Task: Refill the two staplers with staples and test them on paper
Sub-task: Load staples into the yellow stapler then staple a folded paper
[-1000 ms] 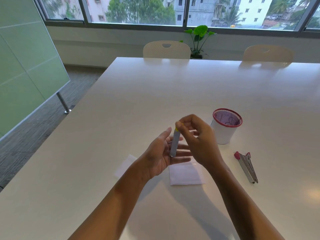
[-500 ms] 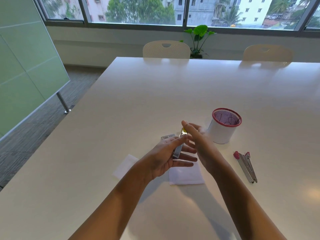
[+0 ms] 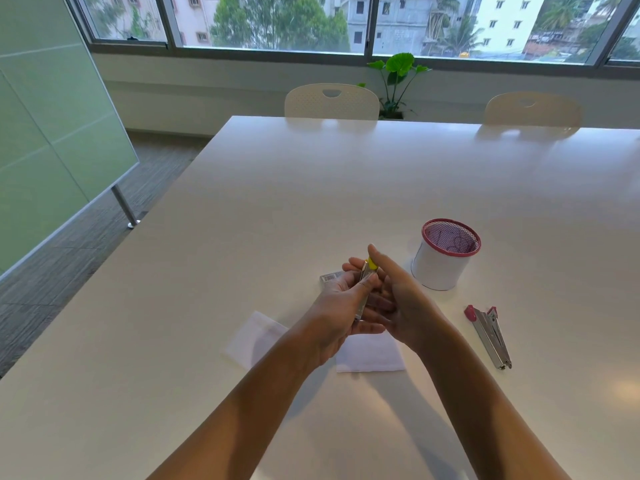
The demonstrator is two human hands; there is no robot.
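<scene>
A slim metal stapler with a yellow end [image 3: 367, 271] lies in my left hand [image 3: 341, 306], whose thumb presses on its side. My right hand [image 3: 403, 303] is pressed flat against it from the right, fingers stretched forward over the yellow tip. A second stapler with red ends [image 3: 488, 336] lies open on the table to the right, untouched. Two white paper sheets rest under my forearms, one to the left [image 3: 249, 337], one below my hands [image 3: 372, 355]. A small staple box with a barcode [image 3: 329, 277] peeks out behind my left fingers.
A white pen cup with a red mesh rim [image 3: 446, 254] stands just right of my hands. The white table [image 3: 311, 188] stretches far ahead to two chairs [image 3: 331, 100]. A green glass board [image 3: 52, 140] stands off the left edge.
The stapler went from held upright to lying low in my left palm. My right hand dropped its pinch on the top end and now presses flat against it. The staple box came into view.
</scene>
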